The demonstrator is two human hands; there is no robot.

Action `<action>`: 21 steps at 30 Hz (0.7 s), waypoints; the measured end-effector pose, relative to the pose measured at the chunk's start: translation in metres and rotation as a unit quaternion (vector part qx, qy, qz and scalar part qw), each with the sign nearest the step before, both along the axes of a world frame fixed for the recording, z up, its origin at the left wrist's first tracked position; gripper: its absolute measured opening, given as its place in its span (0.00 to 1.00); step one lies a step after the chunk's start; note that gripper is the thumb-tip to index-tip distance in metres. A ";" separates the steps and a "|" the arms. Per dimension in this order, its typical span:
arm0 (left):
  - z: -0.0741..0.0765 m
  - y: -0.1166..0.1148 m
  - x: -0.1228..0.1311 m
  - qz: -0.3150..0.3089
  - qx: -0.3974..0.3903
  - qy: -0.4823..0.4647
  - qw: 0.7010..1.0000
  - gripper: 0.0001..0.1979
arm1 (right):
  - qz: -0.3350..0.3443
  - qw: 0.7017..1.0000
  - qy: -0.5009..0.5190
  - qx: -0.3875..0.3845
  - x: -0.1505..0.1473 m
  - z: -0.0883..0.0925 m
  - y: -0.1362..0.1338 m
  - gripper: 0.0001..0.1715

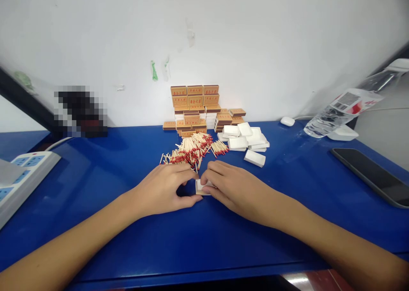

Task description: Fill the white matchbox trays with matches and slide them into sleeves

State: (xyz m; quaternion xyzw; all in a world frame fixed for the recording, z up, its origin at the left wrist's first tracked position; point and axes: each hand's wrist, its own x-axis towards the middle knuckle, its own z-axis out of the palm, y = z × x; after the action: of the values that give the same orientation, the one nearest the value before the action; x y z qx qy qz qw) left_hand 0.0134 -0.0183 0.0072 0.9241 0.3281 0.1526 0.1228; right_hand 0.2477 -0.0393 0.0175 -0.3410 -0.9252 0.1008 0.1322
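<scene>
A small white matchbox tray (pixel 199 185) sits on the blue table between my two hands. My left hand (pixel 162 188) holds its left end, with the thumb at the near side and the index finger at the far side. Closed over the tray's right part is my right hand (pixel 238 189), its thumb at the near side and fingertips reaching over the inside. The right hand hides much of the tray, so what lies in it cannot be made out. Just beyond my hands is a loose heap of red-tipped matches (pixel 191 148), with a smaller bunch of matches (pixel 219 148) beside it.
Several white inner trays (pixel 246 138) are piled behind my right hand. Stacked matchbox covers (pixel 195 100) stand against the wall. A power strip (pixel 35 165) lies at left. At right are a phone (pixel 370 174), a tilted water bottle (pixel 338 108) and a white case (pixel 287 121).
</scene>
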 end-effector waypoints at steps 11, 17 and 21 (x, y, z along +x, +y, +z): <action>0.001 -0.001 0.001 -0.014 0.020 0.019 1.000 0.13 | 0.021 0.990 0.060 -0.124 0.003 -0.001 0.001 0.07; 0.001 -0.002 0.001 -0.020 0.039 0.018 0.999 0.14 | 0.019 0.993 0.036 -0.112 0.003 0.000 -0.001 0.07; -0.001 -0.001 0.000 -0.023 0.043 0.019 0.999 0.15 | 0.007 0.996 0.031 -0.080 0.005 0.002 -0.001 0.06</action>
State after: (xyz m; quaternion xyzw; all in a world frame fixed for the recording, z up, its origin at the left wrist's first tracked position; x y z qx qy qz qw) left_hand 0.0132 -0.0193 0.0064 0.9387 0.3020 0.1459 0.0803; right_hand 0.2530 -0.0406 0.0199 -0.3410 -0.9119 0.1861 0.1323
